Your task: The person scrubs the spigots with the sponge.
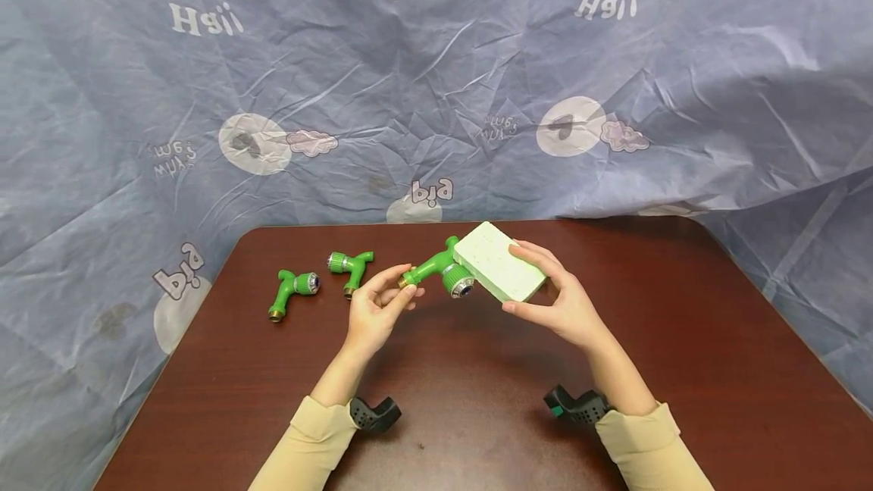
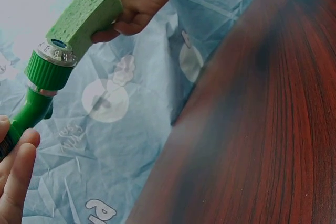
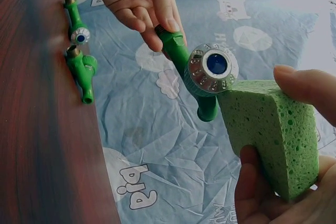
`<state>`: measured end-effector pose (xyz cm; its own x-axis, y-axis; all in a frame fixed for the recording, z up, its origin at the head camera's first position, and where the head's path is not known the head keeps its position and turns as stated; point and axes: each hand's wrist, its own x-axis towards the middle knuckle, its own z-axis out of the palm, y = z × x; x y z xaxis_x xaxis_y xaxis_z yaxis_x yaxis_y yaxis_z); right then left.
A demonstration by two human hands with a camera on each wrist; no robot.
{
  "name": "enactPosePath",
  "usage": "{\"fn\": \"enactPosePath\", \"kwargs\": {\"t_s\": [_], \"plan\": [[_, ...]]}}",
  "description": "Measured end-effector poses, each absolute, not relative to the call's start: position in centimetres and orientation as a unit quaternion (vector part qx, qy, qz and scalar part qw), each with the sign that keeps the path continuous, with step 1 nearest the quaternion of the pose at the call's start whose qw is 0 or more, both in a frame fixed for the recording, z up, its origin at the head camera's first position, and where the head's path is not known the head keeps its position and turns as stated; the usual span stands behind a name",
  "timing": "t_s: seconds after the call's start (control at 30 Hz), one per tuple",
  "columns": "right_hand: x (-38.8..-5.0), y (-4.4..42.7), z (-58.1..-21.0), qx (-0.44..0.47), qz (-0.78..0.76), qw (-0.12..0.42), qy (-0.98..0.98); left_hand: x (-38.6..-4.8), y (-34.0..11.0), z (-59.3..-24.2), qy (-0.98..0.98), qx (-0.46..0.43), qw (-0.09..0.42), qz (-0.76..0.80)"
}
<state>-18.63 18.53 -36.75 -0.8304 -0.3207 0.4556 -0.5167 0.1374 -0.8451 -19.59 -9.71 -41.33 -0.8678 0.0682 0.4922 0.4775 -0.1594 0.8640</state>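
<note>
- The left grip (image 1: pixel 377 305) is closed down to a narrow pinch, thumb and fingers on the brass end of the held tap (image 1: pixel 426 269).
- The held tap is raised above the tabletop (image 1: pixel 477 385), extending right from the left grip; its ribbed knob, with a silver rim and blue centre, lies between the two grips.
- The right grip (image 1: pixel 562 301) is spread as wide as the sponge (image 1: pixel 501 260), holding it between thumb and fingers.
- The sponge, pale green and pitted, sits left of the right grip, tilted, one end at the held tap's spout and knob; whether they touch, I cannot tell.
- Left of the left grip and slightly beyond it, the near tap (image 1: pixel 356 270) lies on the tabletop, knob pointing away from that grip.
- Farther left of the same grip lies the far tap (image 1: pixel 285 292), knob turned towards it.
- Below each grip, a black wrist mount (image 1: pixel 373 415) sits by the cuff of a cream sleeve (image 1: pixel 303 445).
- Beyond both grips hangs a creased, printed blue cloth (image 1: pixel 409 82).
</note>
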Motion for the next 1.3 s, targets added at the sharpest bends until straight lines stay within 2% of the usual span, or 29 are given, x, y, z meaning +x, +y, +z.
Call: {"fn": "enactPosePath", "kwargs": {"t_s": [0.5, 0.7, 1.1, 1.3], "plan": [[-18.5, 18.1, -36.7, 0.279, 0.592, 0.112, -0.748, -19.4, -9.4, -41.1, -0.624, -0.249, 0.131, -0.729], [-18.3, 18.7, -36.3, 0.331, 0.568, 0.093, -0.748, -19.4, -9.4, -41.1, -0.625, -0.253, 0.134, -0.726], [-18.0, 18.0, -36.4, 0.354, 0.554, 0.075, -0.750, -19.1, -9.1, -41.2, -0.620, -0.258, 0.103, -0.734], [-16.5, 17.0, -34.7, 0.383, 0.520, 0.046, -0.762, -19.0, -8.7, -41.3, -0.622, -0.265, 0.088, -0.732]]}}
